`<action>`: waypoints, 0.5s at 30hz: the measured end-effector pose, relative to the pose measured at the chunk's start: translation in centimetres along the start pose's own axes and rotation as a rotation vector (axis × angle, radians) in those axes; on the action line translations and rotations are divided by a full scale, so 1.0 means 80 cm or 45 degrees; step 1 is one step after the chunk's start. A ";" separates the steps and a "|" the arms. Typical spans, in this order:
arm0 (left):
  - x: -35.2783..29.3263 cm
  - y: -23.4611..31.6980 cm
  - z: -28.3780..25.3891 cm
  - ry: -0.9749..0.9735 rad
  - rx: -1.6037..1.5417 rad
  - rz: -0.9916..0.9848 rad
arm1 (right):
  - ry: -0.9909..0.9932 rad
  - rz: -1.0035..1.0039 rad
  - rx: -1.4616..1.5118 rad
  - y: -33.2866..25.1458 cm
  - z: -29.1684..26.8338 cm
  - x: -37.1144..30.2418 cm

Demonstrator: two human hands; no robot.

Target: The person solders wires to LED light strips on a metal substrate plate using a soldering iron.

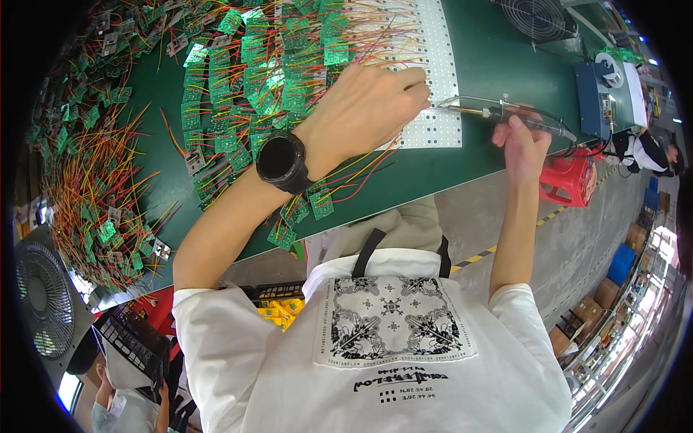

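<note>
My right hand [521,141] grips a soldering iron [494,114] with a dark handle. A thin metal tube runs along the iron, and its tip points left, close to the fingertips of my left hand [375,105]. Those fingers are pinched together over a white LED board [444,133]; what they hold is hidden. Red and yellow wires [386,32] lie across the board's left part, leading from rows of small green circuit boards [256,54]. More wires come out from under my left wrist, which wears a black watch [283,162].
A large heap of wired circuit boards [94,209] covers the green table's left side. At the right stand a blue box [593,97] with a solder reel and a fan [534,18]. A red stool [567,180] is beside the table. Another person [130,408] is at lower left.
</note>
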State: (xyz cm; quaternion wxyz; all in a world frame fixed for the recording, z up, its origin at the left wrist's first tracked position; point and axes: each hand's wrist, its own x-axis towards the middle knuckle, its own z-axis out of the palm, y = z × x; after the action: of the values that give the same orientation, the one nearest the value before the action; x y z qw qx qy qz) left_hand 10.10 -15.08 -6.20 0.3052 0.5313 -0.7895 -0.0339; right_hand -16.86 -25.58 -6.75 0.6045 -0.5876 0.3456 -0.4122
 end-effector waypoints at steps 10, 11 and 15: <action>-0.002 -0.004 0.005 0.000 0.028 0.007 | -0.025 -0.016 -0.039 0.000 0.004 0.000; -0.002 -0.003 0.005 0.005 0.026 0.006 | -0.017 -0.014 -0.052 -0.001 0.005 0.000; -0.002 -0.004 0.005 0.009 0.029 0.006 | -0.025 -0.025 -0.056 0.001 0.004 0.000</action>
State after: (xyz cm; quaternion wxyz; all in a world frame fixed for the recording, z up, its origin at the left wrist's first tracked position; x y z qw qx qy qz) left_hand 10.20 -15.21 -6.71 0.3020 0.5330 -0.7901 -0.0223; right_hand -16.55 -25.43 -6.78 0.5907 -0.6082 0.3426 -0.4047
